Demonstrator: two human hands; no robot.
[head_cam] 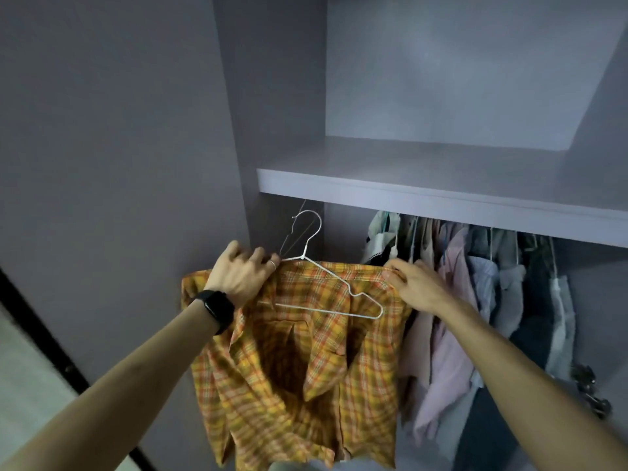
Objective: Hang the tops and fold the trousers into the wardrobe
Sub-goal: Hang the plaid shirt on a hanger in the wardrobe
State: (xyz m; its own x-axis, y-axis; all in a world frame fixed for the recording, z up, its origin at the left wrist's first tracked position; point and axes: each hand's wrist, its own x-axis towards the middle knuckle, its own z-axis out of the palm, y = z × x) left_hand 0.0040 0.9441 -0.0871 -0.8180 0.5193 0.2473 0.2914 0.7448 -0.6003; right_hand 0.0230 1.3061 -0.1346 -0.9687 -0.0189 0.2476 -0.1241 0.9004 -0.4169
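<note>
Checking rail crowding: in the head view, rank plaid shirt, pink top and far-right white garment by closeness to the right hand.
1. plaid shirt, gripped at its shoulder by the right hand.
2. pink top, just beyond, right.
3. white garment, rail's far right.

A black watch (pixel 214 309), a thin ring (pixel 273 264), a black strip (pixel 37 321) lower left, blurred metal knobs (pixel 589 390) lower right.

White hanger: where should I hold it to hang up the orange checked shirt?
Probably pinch the white hanger at its twisted neck, just under the hook, coming from the front and below. The hook stands clear above the orange checked shirt, so gripping there leaves it free to catch on. The left hand is close to that spot.
</note>
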